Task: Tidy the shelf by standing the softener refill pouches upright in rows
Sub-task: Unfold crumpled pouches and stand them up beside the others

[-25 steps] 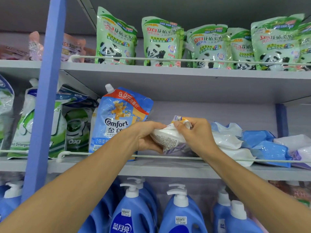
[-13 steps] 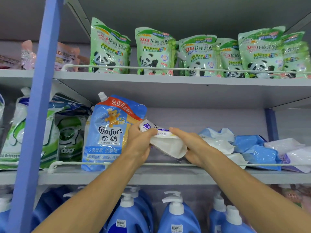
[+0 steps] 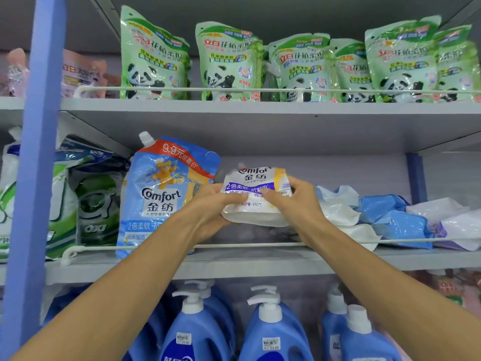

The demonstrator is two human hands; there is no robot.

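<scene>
White refill pouch (image 3: 256,196): held over the middle shelf (image 3: 260,260), behind the wire rail (image 3: 406,240), label facing out and reading the right way up. Its upper part sags back, so it is not yet standing on its own. I cannot tell whether its base touches the shelf board.

Left hand (image 3: 208,207): gripping the pouch's lower left side, thumb laid on the front face.
Right hand (image 3: 294,201): gripping the right side, thumb on the label. Both hands carry the same pouch.

At 9 o'clock from the held pouch, just beside it: one blue refill pouch (image 3: 166,194) stands upright against the rail, spout up. It is the only one standing in this row.

At 3 o'clock: a heap of pouches (image 3: 390,217), blue and white, lies flat and overlapping, running toward the right edge of the view. The exact count is not readable.

Judgement: early stage. One pouch is set, one is in hand, and the heap is untouched. The gap next to the blue pouch looks like the slot for the held one.

Surroundings: green detergent bags (image 3: 96,209) further at 9 o'clock, green panda pouches (image 3: 229,61) upright on the shelf at 12 o'clock, pump bottles (image 3: 273,329) at 6 o'clock.
</scene>
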